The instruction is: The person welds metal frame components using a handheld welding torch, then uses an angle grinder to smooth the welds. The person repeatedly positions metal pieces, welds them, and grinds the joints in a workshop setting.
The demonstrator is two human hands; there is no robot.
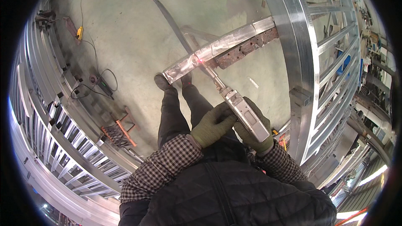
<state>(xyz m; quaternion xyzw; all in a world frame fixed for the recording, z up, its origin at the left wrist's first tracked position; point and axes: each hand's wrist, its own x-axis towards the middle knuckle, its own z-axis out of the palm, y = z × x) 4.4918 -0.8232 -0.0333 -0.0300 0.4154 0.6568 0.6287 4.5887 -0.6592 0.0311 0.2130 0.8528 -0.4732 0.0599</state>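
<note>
Both my hands wear olive-green gloves and hold a grey handheld laser welding gun (247, 115) in front of my waist. My left hand (214, 126) is closed at its left side, the fingers partly hidden. From the right, my right hand (255, 136) wraps round the gun's body, with fingertips showing on its far side. The slim nozzle points away to the far left, its tip close to a silvery metal beam (226, 46). A red spot of light glows on the beam by the tip. Against the beam's near side lies a rusty, holed steel strip (247, 48).
A tall frame of shiny steel tubes (299, 58) stands at the right, meeting the beam's end. Stacked metal frames (63, 142) line the left. A corded power tool (101, 85) lies on the concrete floor (125, 33). A thick dark hose (167, 16) passes under the beam.
</note>
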